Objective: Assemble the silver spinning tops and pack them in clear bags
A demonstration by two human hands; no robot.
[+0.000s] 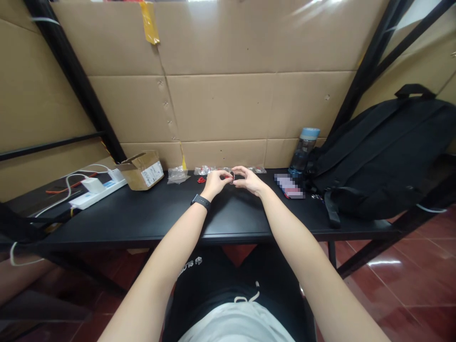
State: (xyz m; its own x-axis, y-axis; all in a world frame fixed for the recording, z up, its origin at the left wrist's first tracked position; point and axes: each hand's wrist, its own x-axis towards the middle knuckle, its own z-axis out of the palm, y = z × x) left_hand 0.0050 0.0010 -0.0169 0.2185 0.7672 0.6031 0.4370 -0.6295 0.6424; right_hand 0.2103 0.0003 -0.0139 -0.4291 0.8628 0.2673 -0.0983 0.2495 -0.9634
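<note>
Over the back middle of the black table (171, 209), both hands meet at a small dark ring-like piece (232, 177) with a bit of red on it. My left hand (214, 184), below a dark wristband, pinches its left side between thumb and fingers. From the right, my right hand (250, 182) curves its thumb and fingertips around the same piece. The piece is too small to name and partly hidden by fingers. A small red coil (201, 180) lies left of my left hand. Clear plastic bags (204, 170) with red bits lie behind the hands.
Farther left are another clear bag (177, 175), an opened cardboard box (141, 172) and a white power strip (101, 191) with cables. On the right stand a blue-lidded bottle (302, 152), a phone (289, 185) and a black backpack (384, 156). Cardboard panels (217, 107) wall the back.
</note>
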